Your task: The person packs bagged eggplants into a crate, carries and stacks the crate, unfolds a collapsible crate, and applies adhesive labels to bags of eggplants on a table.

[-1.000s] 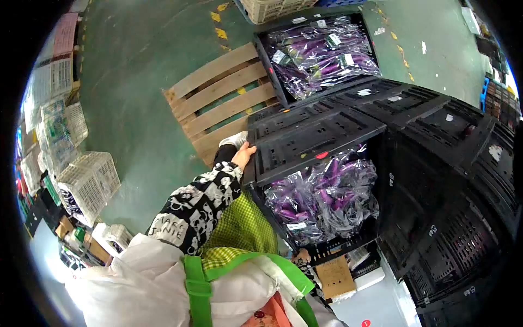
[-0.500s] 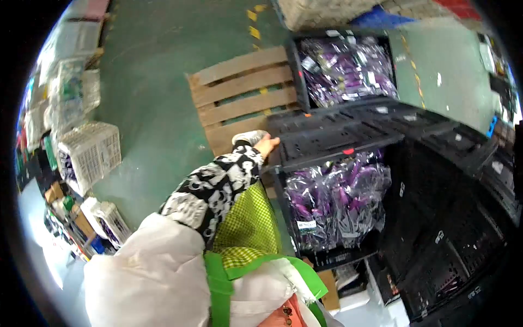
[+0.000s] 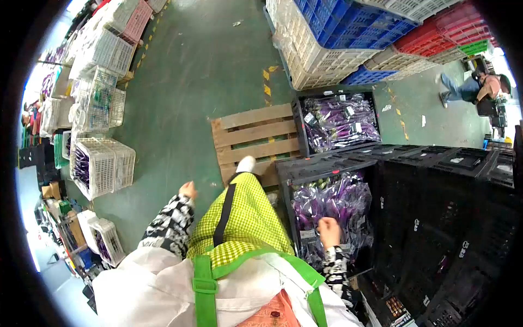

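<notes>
My left hand (image 3: 188, 190) hangs above the green floor beside my yellow-green checked apron (image 3: 248, 212). Its fingers are loosely curled, and nothing shows in them. In front of bagged purple vegetables, which look like eggplants (image 3: 348, 199), is my right hand (image 3: 329, 232), its fingers also curled with no object visible in them. Whether it touches the clear bags I cannot tell. These bags lie inside a black crate (image 3: 287, 204) at my right. A second black crate (image 3: 299, 128) beyond it holds more such bags.
A wooden pallet (image 3: 256, 133) lies ahead by my foot. Tall black crates (image 3: 436, 212) stand at the right. Stacked blue crates (image 3: 348, 24) rise at the back. White baskets (image 3: 117, 166) line the left side. Another person (image 3: 471, 90) is at the far right.
My left hand has left the black crate's edge and moved left and down. My right hand has come into view over the bags. The view has shifted, showing more of the stacked crates.
</notes>
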A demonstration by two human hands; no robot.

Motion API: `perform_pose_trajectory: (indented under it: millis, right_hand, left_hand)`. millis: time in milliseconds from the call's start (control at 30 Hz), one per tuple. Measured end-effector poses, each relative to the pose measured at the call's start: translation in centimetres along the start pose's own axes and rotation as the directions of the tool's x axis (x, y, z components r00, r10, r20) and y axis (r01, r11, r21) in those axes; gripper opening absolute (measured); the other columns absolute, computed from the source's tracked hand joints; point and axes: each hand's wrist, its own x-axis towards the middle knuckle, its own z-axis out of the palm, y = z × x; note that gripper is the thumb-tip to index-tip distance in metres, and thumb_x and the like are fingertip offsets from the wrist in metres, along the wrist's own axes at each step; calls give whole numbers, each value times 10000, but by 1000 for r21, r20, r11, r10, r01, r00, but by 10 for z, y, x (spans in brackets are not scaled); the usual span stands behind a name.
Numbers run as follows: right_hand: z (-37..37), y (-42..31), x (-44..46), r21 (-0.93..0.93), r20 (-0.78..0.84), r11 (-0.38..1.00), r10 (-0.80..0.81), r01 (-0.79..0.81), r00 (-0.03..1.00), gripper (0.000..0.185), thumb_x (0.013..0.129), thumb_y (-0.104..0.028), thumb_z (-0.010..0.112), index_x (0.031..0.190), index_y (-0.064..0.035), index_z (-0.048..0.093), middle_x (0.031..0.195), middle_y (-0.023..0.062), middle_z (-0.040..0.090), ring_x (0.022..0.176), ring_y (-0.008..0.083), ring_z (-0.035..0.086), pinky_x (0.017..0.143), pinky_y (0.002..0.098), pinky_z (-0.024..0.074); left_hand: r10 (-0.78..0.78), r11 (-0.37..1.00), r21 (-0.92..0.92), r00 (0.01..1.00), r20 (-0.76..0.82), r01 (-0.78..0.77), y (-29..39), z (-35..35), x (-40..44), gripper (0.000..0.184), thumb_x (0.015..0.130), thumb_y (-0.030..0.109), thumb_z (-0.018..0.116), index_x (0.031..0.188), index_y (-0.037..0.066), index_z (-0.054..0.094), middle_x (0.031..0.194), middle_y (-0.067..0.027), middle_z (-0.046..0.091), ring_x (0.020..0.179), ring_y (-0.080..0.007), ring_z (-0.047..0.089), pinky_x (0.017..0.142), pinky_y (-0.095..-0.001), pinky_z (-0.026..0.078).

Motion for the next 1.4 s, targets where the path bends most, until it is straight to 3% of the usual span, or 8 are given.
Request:
perform_pose_trajectory:
  millis: [333, 500, 567, 700, 800, 867, 967, 1400]
  right_hand:
    - [134, -152, 113, -124, 667, 987, 6, 103, 745, 365, 859, -184, 619, 1138, 41, 548, 910, 142, 664, 706, 184, 632, 647, 304, 511]
    - [149, -170, 235, 275, 276, 933, 154, -231, 949, 267, 850, -148, 623, 1053, 16, 570, 807, 101, 628, 604, 172, 600, 529, 279, 483]
    - [133, -111, 315, 559, 620, 602, 153, -570, 770, 162, 831, -160, 620, 914, -25, 585, 732, 80, 597, 567, 191, 565, 530, 323, 478]
    - [119, -173, 343, 313, 298, 716, 550, -624, 780, 57, 788, -129, 548, 773, -74, 553, 644, 71, 558, 561, 226, 529, 564, 406, 466]
    - [104, -233, 349, 128, 270, 829, 499, -544, 823, 178, 827, -183, 483, 759, -38, 562, 655, 111, 579, 557, 244, 561, 446, 400, 434]
    - [83, -211, 374, -327, 458, 942, 83, 81, 885, 186, 827, -212, 511, 752, -55, 578, 646, 92, 579, 574, 231, 569, 453, 395, 441]
    - [86, -244, 407, -454, 401, 891, 213, -8, 891, 164, 831, -194, 523, 776, -51, 581, 644, 88, 575, 561, 221, 561, 445, 382, 435]
    - [345, -697, 826, 244, 384, 968, -153, 60, 910, 93, 846, -119, 575, 881, -36, 597, 638, 70, 557, 504, 173, 524, 414, 326, 408]
  left_hand:
    - [-403, 900, -140, 910, 93, 413, -119, -60, -43, 322, 741, 207, 620, 991, 10, 676, 855, -101, 686, 775, -220, 641, 704, -343, 510]
    - [-403, 845, -322, 905, 140, 426, -50, -63, 38, 305, 664, 142, 680, 939, 12, 697, 802, -95, 689, 733, -224, 638, 673, -339, 512]
    - [-302, 934, -214, 953, -39, 287, 5, -73, 95, 270, 637, 105, 677, 889, 14, 702, 803, -110, 691, 768, -213, 649, 715, -321, 520]
    - [8, 927, -371, 989, -149, -63, 184, -134, 147, 343, 673, 60, 636, 1006, -18, 647, 854, -97, 674, 791, -176, 633, 732, -299, 513]
    - [138, 902, -386, 975, -172, -195, 259, -153, 190, 356, 676, 10, 611, 1029, -32, 629, 811, -69, 658, 724, -139, 609, 676, -281, 501]
    - [145, 858, -459, 967, -210, -228, 301, -156, 207, 324, 673, 12, 611, 994, -10, 644, 791, -61, 653, 706, -127, 596, 667, -279, 497]
    - [137, 931, -305, 965, -222, -202, 278, -136, 274, 307, 657, 59, 618, 958, 14, 657, 804, -54, 665, 770, -139, 619, 717, -287, 503]
    - [-273, 939, -231, 961, -50, 254, 375, -168, 432, 113, 706, 163, 576, 750, 77, 635, 714, -83, 625, 664, -239, 597, 600, -349, 472]
